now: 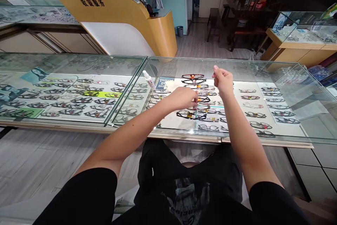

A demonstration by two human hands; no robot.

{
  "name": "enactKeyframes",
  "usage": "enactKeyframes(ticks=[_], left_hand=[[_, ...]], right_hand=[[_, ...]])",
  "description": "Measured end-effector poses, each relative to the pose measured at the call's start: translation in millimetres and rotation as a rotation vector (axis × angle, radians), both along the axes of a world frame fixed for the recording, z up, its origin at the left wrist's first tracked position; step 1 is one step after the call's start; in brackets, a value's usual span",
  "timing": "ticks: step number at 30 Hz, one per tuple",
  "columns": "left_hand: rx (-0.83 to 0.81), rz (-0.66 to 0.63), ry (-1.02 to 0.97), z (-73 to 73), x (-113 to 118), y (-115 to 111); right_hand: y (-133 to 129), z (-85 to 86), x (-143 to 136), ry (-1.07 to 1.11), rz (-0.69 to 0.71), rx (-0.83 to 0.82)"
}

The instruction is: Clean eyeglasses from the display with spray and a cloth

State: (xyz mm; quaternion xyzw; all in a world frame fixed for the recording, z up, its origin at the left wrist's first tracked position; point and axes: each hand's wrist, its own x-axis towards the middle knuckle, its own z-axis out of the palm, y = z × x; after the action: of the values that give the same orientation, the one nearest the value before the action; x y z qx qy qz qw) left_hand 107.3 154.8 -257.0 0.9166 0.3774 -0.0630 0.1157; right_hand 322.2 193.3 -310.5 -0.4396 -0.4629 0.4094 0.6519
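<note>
Head view, directions from left hand: left hand (185, 98) is bent with fingers curled down at the black glasses (203, 99) just beside it; whether they are gripped cannot be told. Right hand (223, 80), 2 o'clock, is raised and curled closed, thumb against index finger; a thin item in the pinch can't be ruled out.

Red-rimmed glasses (193, 77) are seen at 1 o'clock, front glasses (191, 114) at 5. Long axes of all three are laid roughly 9-to-3. At least three pairs counted in the column near the hands; exact count blurred by overlap and reflections in the glass worktop (168, 134).

One spray bottle (149, 79), 10 o'clock, cap toward 11.
</note>
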Motion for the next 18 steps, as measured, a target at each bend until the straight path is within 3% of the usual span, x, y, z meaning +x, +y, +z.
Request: enactKeyframes(ticks=[5, 9, 14, 18], left_hand=[[-0.146, -0.007, -0.202, 25.3, -13, 6], [-0.309, 0.104, -0.525, 37.1, -27, 17], [-0.425, 0.346, -1.070, 15.7, -33, 38], [-0.552, 0.444, -1.326, -10.9, -32, 51]], right_hand=[[-2, 4.9, 3, 0.031, -0.039, 0.031], [-3, 5.6, 2, 0.018, -0.053, 0.010], [-9, 6.6, -7, -0.034, 0.043, -0.034], [-17, 6.8, -18, -0.146, 0.162, -0.057]])
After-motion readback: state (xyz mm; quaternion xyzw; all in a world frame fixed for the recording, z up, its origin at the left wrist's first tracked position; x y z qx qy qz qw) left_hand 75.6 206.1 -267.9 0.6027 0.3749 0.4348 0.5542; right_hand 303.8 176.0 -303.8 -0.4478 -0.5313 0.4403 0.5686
